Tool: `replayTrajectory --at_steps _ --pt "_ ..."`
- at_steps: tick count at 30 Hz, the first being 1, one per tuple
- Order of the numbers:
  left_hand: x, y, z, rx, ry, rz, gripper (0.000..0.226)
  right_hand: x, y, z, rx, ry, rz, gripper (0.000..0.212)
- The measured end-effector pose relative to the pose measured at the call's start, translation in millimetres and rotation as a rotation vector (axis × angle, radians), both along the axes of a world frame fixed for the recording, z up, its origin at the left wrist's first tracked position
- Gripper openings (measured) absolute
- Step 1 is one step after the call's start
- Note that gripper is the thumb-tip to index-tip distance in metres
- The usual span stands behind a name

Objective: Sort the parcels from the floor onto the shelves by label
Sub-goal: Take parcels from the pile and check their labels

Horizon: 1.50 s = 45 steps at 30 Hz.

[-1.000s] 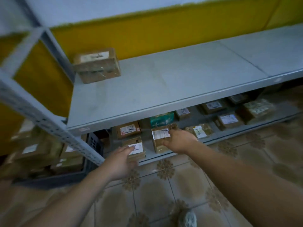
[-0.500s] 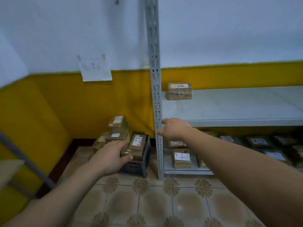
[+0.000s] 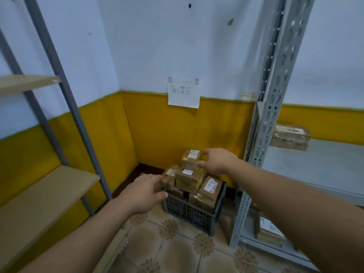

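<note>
Right hand point(image 3: 218, 161) was reaching out with thumb and forefinger spread wide. The top parcel point(image 3: 191, 159) sat just left of its fingertips (touching or not, can't tell). That parcel capped a pile of taped brown parcels point(image 3: 189, 178) heaped in a dark plastic crate point(image 3: 194, 212) on the tiled floor point(image 3: 177, 251), below and left of the right hand.

Left hand point(image 3: 146, 192) was lower, with fingers loosely curled. A small parcel point(image 3: 169, 182) at the pile's left edge was right at its fingertips; can't tell if it was gripped.

A grey metal post point(image 3: 265, 134) stood close on the right hand's right. Beyond it, one parcel on the shelf point(image 3: 289, 137) and another low down point(image 3: 269, 230). Wooden shelves point(image 3: 45, 192) stood left of the left hand. A paper sign point(image 3: 183, 94) hung on the wall above both hands.
</note>
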State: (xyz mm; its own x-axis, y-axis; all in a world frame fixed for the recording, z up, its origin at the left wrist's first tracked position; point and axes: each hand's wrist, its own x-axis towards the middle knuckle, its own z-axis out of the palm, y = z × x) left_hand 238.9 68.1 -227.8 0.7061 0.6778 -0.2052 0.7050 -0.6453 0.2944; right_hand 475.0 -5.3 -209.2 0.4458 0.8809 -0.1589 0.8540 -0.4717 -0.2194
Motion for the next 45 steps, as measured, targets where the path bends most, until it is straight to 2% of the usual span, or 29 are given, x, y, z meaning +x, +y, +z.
replayTrajectory --at_steps 8,17,21,23,26,30,36,41,45 --pt "78.9 93.0 -21.1 -0.081 0.081 0.032 0.067 86.6 94.5 -32.7 -0.066 0.043 -0.022 0.07" --pt "143.1 187.3 -56.6 -0.16 0.101 0.06 0.063 150.3 172.5 -78.4 -0.176 0.097 -0.014 0.064" --pt "157.9 242.7 -86.5 -0.247 0.085 0.063 0.059 169.4 205.0 -98.3 -0.223 0.115 -0.054 0.055" --pt "167.6 275.1 -106.5 -0.303 0.092 0.037 0.053 179.8 225.3 -112.8 -0.247 0.139 -0.088 0.052" --pt "185.4 326.6 -141.5 -0.338 0.128 0.016 0.06 195.2 260.8 -138.7 -0.301 0.172 -0.162 0.053" --pt "214.4 391.6 -175.5 -0.418 0.205 -0.033 0.056 209.8 306.9 -171.0 -0.35 0.236 -0.243 0.04" --pt "272.9 459.3 -226.2 -0.577 0.248 -0.033 0.063 234.6 353.4 -212.2 -0.357 0.417 -0.386 0.051" --pt "331.6 494.6 -285.8 -0.683 0.236 0.042 0.063 271.3 393.4 -271.3 -0.334 0.503 -0.342 0.051" --pt "390.5 514.9 -343.6 -0.741 0.121 0.134 0.041 314.6 429.3 -364.7 -0.276 0.605 -0.337 0.028"
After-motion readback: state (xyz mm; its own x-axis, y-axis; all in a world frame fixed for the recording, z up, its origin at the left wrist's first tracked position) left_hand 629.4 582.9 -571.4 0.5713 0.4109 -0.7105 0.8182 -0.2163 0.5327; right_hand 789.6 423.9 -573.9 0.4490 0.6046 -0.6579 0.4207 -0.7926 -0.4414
